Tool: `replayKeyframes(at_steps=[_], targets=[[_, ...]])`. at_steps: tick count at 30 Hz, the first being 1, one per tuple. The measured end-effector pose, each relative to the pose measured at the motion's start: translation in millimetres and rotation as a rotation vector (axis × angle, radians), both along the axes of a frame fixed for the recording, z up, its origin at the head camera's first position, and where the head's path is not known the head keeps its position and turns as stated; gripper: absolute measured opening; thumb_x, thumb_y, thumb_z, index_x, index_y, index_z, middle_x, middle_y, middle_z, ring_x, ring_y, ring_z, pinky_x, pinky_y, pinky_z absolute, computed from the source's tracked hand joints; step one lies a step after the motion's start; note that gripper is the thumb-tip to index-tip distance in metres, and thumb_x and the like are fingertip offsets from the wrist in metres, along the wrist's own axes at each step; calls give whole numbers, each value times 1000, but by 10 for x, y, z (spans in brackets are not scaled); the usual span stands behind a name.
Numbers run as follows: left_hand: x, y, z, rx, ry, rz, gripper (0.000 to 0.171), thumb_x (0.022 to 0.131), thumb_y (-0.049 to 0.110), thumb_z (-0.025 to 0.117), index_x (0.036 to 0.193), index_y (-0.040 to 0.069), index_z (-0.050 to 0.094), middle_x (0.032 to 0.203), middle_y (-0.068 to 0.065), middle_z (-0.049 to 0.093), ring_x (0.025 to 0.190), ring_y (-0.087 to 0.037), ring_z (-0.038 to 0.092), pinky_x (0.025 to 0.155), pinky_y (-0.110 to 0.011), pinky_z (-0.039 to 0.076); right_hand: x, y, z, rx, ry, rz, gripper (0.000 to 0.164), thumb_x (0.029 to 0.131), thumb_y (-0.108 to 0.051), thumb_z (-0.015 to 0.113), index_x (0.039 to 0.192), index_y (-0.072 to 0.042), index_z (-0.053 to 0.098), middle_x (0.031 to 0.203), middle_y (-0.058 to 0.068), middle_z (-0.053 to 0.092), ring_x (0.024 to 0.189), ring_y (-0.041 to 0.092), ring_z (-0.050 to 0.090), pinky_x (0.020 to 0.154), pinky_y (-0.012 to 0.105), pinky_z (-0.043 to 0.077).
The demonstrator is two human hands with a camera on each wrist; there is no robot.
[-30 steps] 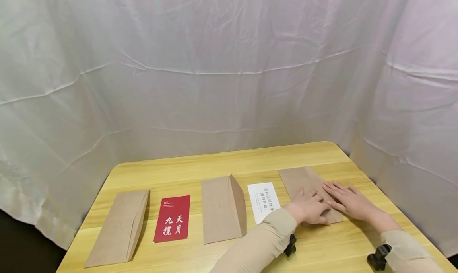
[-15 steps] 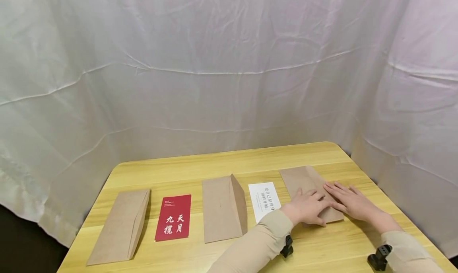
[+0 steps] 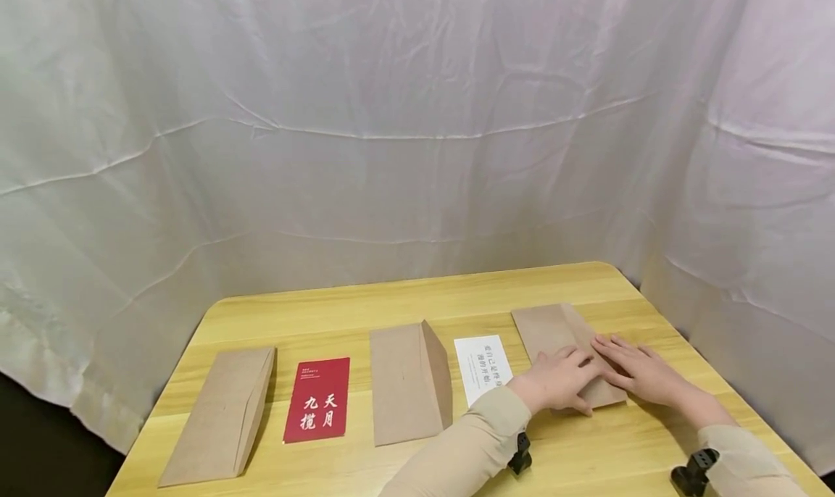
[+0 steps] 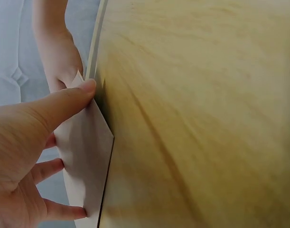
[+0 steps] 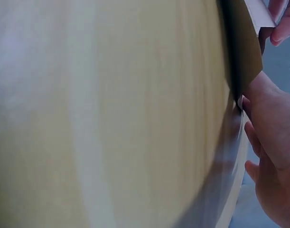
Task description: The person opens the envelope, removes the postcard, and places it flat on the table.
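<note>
At the right of the table, both hands are on a brown paper envelope [image 3: 541, 325] with its pointed flap on the right side. My left hand [image 3: 554, 381] lies across its near half, fingers spread over the paper. In the left wrist view, the thumb [image 4: 71, 102] reaches to the envelope's edge while other fingertips rest on its face. My right hand [image 3: 646, 376] lies at the flap side with fingers extended, thumb close to the left fingers. In the right wrist view, the brown flap [image 5: 247, 50] stands off the table beside the right thumb.
A white printed card [image 3: 479, 359] lies just left of the envelope. Further left are a second brown envelope [image 3: 401, 381] with its flap raised, a red card [image 3: 317, 403] with white characters, and a third brown envelope [image 3: 215, 417]. Pale curtains [image 3: 417, 193] surround the table [image 3: 567, 461].
The left thumb has shifted slightly left, away from the left index finger, which now reaches nearer the right thumb. The right hand stays nearly in place. The envelopes and cards lie as before.
</note>
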State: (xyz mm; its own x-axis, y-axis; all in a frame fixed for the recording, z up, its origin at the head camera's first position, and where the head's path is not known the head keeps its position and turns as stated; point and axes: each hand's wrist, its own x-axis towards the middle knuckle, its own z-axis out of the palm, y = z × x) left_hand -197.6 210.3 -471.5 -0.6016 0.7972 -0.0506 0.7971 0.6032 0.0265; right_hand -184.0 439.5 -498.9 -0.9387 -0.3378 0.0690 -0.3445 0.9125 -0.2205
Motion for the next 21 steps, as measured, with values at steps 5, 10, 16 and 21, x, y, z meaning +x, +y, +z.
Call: replayKeyframes(at_steps=[5, 10, 16, 21], targets=[[14, -2, -20, 17, -8, 2, 72, 80, 64, 64, 143, 47, 33, 153, 20, 30, 143, -4, 28, 99, -40, 47, -4, -7, 11, -32, -41, -20, 63, 95, -46, 56, 145, -9, 46, 150, 21, 42, 136, 50, 36, 101, 72, 23], [13, -7, -14, 50, -34, -2, 70, 80, 62, 66, 142, 46, 36, 151, 20, 32, 142, -4, 30, 99, -41, 47, -28, -12, 7, -42, -38, -32, 63, 96, -46, 56, 145, -9, 46, 150, 22, 42, 137, 50, 35, 102, 72, 23], [0, -5, -6, 56, -28, -13, 69, 80, 61, 66, 140, 46, 36, 149, 19, 32, 140, -3, 32, 95, -37, 50, -74, -46, 17, -70, -45, -45, 62, 98, -45, 53, 145, -6, 45, 150, 23, 41, 137, 51, 33, 103, 71, 23], [-14, -7, -11, 69, -11, -20, 67, 80, 60, 67, 138, 45, 38, 147, 19, 34, 137, -3, 35, 92, -35, 51, -144, -88, -1, -68, -27, -43, 62, 98, -40, 54, 145, -2, 43, 150, 25, 40, 137, 52, 33, 104, 69, 25]])
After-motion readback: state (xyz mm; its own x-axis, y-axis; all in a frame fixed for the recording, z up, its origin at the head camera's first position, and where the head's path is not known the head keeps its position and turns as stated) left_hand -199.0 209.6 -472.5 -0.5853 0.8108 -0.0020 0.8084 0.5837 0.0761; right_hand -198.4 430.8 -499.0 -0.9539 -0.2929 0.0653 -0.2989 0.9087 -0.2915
